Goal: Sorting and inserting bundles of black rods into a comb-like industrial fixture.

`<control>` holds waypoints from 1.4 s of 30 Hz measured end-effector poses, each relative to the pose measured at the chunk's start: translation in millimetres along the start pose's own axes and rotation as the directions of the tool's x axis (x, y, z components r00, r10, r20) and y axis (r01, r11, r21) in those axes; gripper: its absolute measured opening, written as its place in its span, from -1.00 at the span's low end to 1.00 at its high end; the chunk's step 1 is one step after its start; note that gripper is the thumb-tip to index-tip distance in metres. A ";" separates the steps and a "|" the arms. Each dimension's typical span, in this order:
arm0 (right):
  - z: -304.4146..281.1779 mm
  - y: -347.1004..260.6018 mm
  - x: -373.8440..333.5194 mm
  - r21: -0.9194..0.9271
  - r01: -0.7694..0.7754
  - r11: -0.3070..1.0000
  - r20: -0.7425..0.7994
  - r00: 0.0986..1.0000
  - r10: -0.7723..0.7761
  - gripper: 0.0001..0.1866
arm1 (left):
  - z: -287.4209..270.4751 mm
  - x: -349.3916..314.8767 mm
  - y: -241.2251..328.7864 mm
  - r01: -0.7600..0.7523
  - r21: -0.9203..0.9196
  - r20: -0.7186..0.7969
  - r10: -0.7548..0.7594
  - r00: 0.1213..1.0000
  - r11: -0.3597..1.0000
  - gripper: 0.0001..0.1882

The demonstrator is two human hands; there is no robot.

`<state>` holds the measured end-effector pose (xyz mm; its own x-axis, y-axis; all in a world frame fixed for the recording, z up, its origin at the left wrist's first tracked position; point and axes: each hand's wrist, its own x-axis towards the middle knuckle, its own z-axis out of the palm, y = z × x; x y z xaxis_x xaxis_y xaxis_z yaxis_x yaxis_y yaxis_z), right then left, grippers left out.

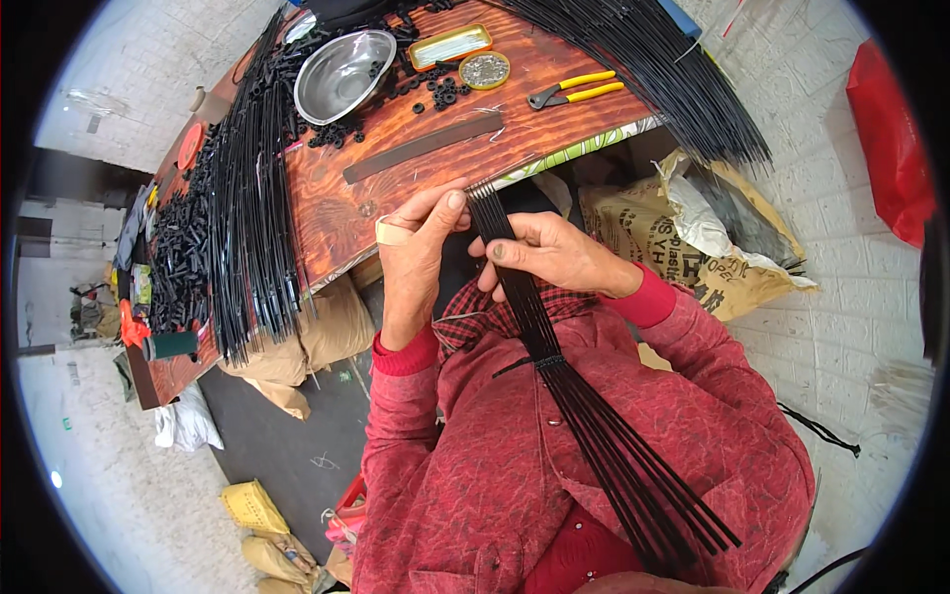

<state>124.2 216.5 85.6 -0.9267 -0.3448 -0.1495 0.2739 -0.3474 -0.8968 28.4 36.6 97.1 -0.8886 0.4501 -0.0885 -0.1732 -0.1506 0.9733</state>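
A bundle of thin black rods (600, 430) with silvery tips slants across my lap, its tips up at the table's front edge. Partway down, a black tie (547, 362) is wrapped round it, and below that the rods fan apart. My right hand (554, 253) grips the bundle's upper part, thumb across the front. Close to the tips, my left hand (424, 234) is closed at the bundle's left edge, thumb against bent fingers. Tape (393, 233) is wrapped round one left finger. What lies behind the rods is hidden.
On the wooden table (332, 220) lie a flat dark bar (426, 147), yellow-handled pliers (574, 89), a metal bowl (345, 76), a yellow dish of small metal parts (484, 70) and black rings (445, 94). Long black rods (252, 198) overhang its left side. A sack (633, 223) stands right.
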 end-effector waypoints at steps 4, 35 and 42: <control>0.6 -0.7 1.6 -0.128 0.100 0.987 -0.077 0.991 -0.110 -0.62 | -0.5 -0.8 3.6 -0.011 0.068 0.014 0.010 1.000 0.998 -0.70; 12.3 -4.2 2.8 -0.103 -0.016 0.995 -0.199 0.980 -0.005 -0.69 | -8.2 0.2 6.9 -0.038 0.097 0.035 0.034 0.999 0.995 -0.79; 7.9 -0.2 7.0 0.061 0.031 0.998 -0.159 0.987 -0.021 -0.63 | -4.8 1.7 13.3 -0.051 0.101 0.041 0.047 0.998 0.994 -0.82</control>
<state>119.7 207.3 88.0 -0.9612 -0.1947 -0.1952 0.2606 -0.4107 -0.8737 22.5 31.1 108.9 -0.8776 0.4782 -0.0339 -0.0840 -0.0836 0.9930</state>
